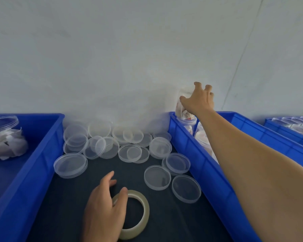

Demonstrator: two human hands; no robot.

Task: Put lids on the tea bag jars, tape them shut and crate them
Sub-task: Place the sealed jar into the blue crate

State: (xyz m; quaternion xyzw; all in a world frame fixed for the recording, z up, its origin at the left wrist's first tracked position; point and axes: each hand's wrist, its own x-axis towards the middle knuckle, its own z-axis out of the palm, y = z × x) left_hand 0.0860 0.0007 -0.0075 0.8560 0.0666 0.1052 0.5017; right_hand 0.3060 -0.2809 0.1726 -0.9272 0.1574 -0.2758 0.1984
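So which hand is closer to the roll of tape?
Left. The left hand rests on the tape roll, thumb touching it. The right hand is far off, gripping a jar above the right crate.

jar (185,102) half hidden behind hand (199,100)
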